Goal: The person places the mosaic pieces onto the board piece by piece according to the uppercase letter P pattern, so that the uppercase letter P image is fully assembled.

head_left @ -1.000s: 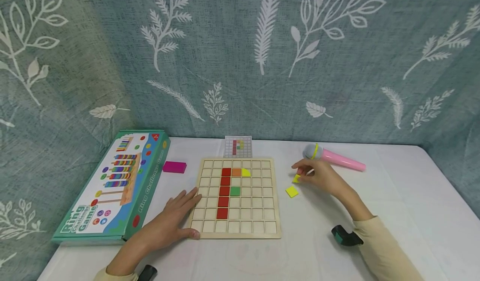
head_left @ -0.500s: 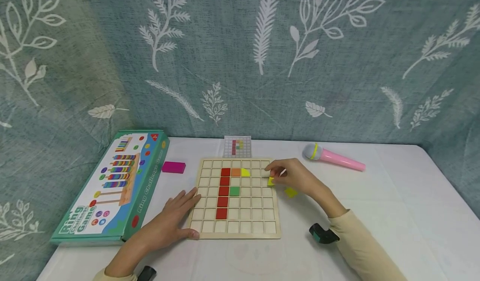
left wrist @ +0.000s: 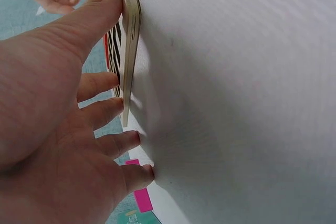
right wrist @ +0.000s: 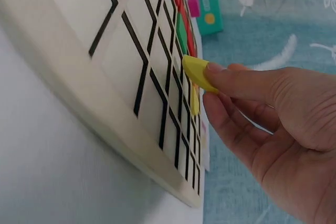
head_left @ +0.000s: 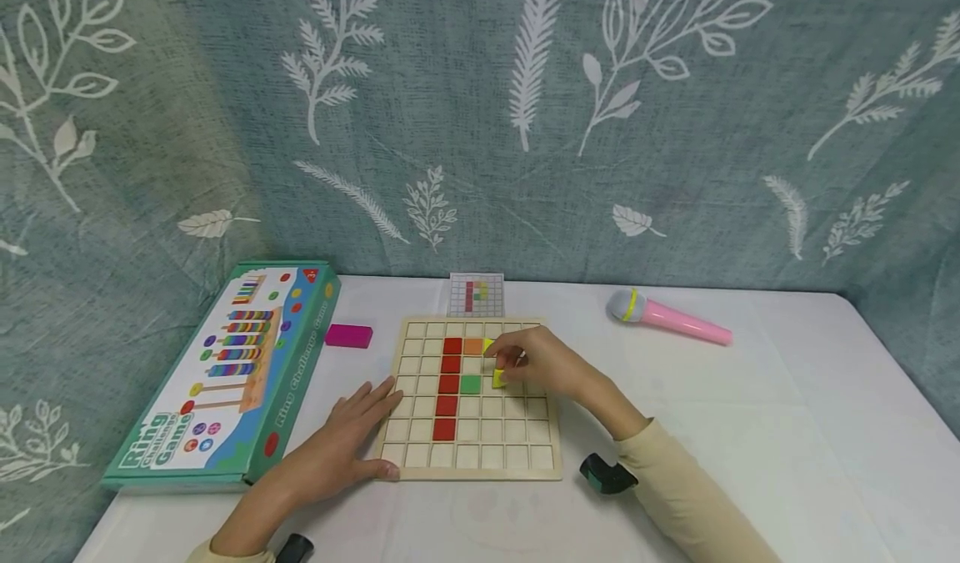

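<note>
My right hand point(head_left: 540, 363) pinches a small yellow tile point(right wrist: 196, 71) between thumb and fingers, close over the wooden grid board point(head_left: 506, 456), just right of the green tile point(head_left: 470, 384). Fingers spread, my left hand point(head_left: 347, 431) rests along the board's left edge, its thumb at the near left corner. In the left wrist view some fingertips point(left wrist: 137, 139) reach the white cloth. A column of red tiles point(head_left: 447, 406) fills one line of squares. An orange tile point(head_left: 473, 346) sits beside the top red one, then a yellow rounded tile point(head_left: 488, 344), partly behind my right fingers.
Behind the board stands a pattern card point(head_left: 476, 294) with a coloured grid. A magenta block point(head_left: 348, 335) lies left of the board, beside a large green game box point(head_left: 217, 379). The pink toy microphone point(head_left: 678, 321) lies at the back right.
My right hand has carried the yellow tile leftward from the table to over the board. Another yellow tile on the table is now hidden by the right arm. The left hand stays put.
</note>
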Tool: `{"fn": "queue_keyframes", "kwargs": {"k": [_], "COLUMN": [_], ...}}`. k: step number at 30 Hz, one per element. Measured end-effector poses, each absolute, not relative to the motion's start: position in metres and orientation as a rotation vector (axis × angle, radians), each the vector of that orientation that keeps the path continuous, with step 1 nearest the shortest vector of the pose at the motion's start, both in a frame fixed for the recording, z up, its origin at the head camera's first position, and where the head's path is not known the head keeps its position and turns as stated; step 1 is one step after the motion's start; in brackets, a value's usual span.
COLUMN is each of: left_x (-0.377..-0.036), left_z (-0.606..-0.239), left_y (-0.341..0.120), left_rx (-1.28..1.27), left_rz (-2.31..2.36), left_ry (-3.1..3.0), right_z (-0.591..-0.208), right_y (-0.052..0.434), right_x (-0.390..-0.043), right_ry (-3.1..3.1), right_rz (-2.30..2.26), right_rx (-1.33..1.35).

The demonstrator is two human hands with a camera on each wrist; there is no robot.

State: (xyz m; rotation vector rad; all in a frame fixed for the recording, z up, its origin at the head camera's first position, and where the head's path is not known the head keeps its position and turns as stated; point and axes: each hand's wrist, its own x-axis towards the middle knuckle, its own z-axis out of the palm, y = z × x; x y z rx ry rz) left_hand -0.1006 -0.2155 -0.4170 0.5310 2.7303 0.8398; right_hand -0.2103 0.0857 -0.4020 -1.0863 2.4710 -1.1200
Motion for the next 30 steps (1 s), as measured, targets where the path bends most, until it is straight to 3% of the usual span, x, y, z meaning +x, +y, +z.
{"fn": "queue_keyframes", "kwargs": {"k": [30], "left_x": [-0.102], "left_z": [-0.421], "left_y": [-0.218], "left_rx": [0.488], "left_rz": [0.811], "left_ry": [2.726], "right_z": [-0.412], "right_y": [0.062], "right_x": [-0.197], "right_ry": [2.600], "right_rz": [-1.009], "right_rx": [-0.990]}}
